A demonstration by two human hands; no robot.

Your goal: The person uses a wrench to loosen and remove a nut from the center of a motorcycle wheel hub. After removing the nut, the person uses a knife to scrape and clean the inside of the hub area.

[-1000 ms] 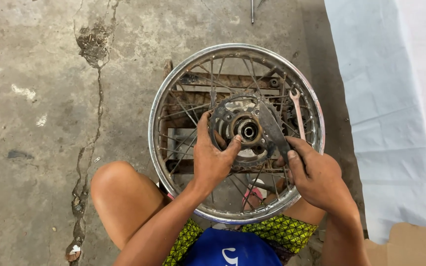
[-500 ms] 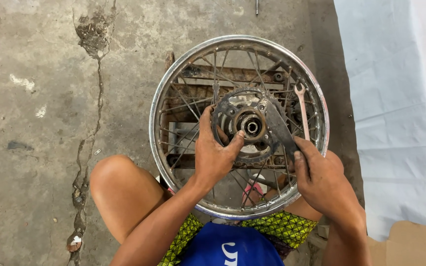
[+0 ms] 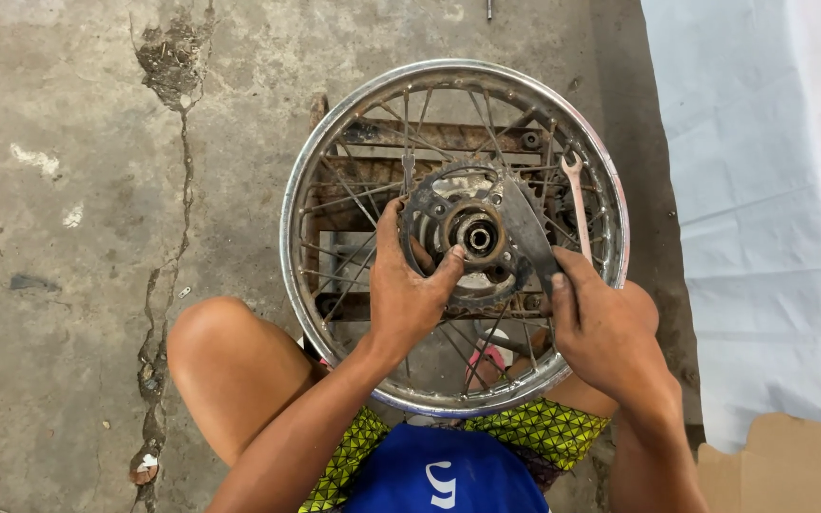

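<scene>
Two hands grip: left hand [image 3: 409,290] fingers on sprocket [image 3: 448,214], right hand [image 3: 605,328] fingers holding flat bar [image 3: 527,233]; wrench [image 3: 579,204] beside.

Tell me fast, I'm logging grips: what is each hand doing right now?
Left hand: closed on the sprocket at the wheel hub.
Right hand: gripping a flat metal tool laid across the hub.

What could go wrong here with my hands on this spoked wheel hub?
The left hand has fingers between the toothed, rusty sprocket ring and thin steel spokes; a slip might pinch or cut them. The right hand presses a flat dark metal bar that could skid off the hub. The loose silver open-end wrench resting on the spokes may drop through.
</scene>
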